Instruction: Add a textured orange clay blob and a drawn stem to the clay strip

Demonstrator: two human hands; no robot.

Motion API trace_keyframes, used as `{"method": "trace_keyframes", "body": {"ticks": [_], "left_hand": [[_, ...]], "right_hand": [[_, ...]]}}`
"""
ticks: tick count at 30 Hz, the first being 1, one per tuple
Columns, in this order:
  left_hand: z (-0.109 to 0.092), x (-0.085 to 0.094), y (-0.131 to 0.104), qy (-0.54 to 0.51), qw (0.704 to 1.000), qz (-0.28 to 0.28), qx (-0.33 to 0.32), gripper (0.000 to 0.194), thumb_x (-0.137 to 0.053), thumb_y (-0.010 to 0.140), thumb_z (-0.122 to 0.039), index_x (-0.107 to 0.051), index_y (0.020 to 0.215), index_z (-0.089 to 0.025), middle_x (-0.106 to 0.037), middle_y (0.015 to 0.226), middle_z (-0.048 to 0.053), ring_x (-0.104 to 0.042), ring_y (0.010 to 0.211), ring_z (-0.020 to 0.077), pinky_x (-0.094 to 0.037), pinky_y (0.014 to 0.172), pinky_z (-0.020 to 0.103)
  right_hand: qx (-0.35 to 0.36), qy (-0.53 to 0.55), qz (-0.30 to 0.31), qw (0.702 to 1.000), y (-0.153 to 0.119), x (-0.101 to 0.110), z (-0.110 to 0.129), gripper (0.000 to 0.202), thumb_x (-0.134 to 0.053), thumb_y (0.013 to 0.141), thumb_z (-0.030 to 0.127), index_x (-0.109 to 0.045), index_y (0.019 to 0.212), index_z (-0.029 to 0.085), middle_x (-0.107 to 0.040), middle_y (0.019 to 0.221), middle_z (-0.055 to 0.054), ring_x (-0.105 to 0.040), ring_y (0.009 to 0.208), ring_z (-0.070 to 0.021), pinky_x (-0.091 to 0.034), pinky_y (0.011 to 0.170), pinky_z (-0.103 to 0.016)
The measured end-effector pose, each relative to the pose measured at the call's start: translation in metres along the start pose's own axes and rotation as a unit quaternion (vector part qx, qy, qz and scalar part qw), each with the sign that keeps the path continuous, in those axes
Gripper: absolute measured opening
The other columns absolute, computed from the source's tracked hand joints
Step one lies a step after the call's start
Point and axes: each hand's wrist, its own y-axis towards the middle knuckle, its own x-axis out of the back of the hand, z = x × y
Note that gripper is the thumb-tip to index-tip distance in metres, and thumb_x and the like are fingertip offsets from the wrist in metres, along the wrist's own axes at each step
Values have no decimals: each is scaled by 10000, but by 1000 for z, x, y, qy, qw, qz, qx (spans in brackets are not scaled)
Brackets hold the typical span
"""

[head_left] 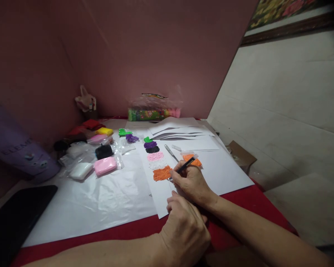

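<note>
My right hand (190,183) pinches a black pen (186,164), its tip low beside an orange strip of modelling clay (161,173). That strip lies on a white sheet of paper (163,205), lowest in a column of textured clay patches: white (157,164), pink (155,156), black (152,149), purple (150,144) and green (148,139). Below the pen, my left hand (185,222) rests on the sheet's near edge with its fingers curled; what they hold, if anything, is hidden. A metal tool (171,152) and a bag of orange clay (192,160) lie just beyond my right hand.
Bagged clay in pink (105,165), white (81,170), black (103,151) and yellow (104,131) sits at the left. White sheets (180,129) are stacked at the back. A purple tumbler (19,148) and a dark flat device (22,218) stand nearer left. Red cloth (247,202) borders the table.
</note>
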Motion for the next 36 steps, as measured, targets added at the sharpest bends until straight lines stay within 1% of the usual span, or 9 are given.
{"method": "trace_keyframes", "body": {"ticks": [10, 14, 18, 23, 25, 31, 36], "left_hand": [[0, -1, 0, 1, 1000, -5, 0, 334, -523, 846, -279, -674, 653, -52, -614, 534, 134, -599, 507, 251, -412, 402, 329], [0, -1, 0, 2, 1000, -4, 1, 336, -528, 842, -290, -664, 639, -60, -636, 567, 152, -598, 504, 252, -408, 394, 331], [-1, -1, 0, -6, 1000, -9, 2, 314, -549, 825, -289, -645, 609, -81, -641, 566, 147, -597, 498, 259, -401, 382, 332], [-1, -2, 0, 8, 1000, -15, 8, 328, -534, 836, -294, -672, 662, -52, -655, 610, 180, -612, 531, 272, -411, 401, 340], [-1, -2, 1, 10, 1000, -15, 10, 343, -532, 840, -305, -671, 658, -50, -645, 590, 171, -607, 525, 266, -410, 403, 338], [0, -1, 1, 1, 1000, -15, 7, 327, -550, 826, -307, -644, 612, -78, -578, 500, 102, -579, 485, 249, -396, 386, 329], [0, -2, 1, 4, 1000, -13, 4, 339, -542, 830, -308, -631, 596, -79, -566, 490, 98, -572, 477, 241, -395, 389, 327]], "right_hand": [[-6, 6, 8, 1000, 0, 0, 1, 187, -545, 809, 256, -498, 643, 184, -511, 555, 35, -464, 519, -103, -398, 511, -231], [-6, 7, 12, 1000, -1, 1, 1, 181, -541, 806, 252, -506, 643, 181, -523, 557, 32, -474, 520, -104, -401, 514, -228], [-1, 5, 11, 1000, 0, 0, 0, 175, -537, 799, 249, -510, 641, 179, -520, 544, 32, -468, 507, -103, -391, 494, -223], [3, -6, 1, 1000, 1, 0, 0, 166, -540, 792, 245, -522, 642, 176, -536, 557, 22, -485, 521, -110, -400, 506, -228], [3, -10, 0, 1000, 1, 0, 0, 166, -542, 790, 245, -522, 641, 176, -534, 560, 23, -488, 526, -111, -405, 512, -229], [10, -2, 8, 1000, 1, 1, 0, 157, -538, 796, 237, -524, 652, 177, -537, 575, 25, -494, 542, -109, -415, 533, -228], [7, 3, 14, 1000, 0, 1, -2, 174, -533, 801, 231, -509, 637, 179, -498, 542, 40, -447, 504, -95, -379, 493, -220]]}}
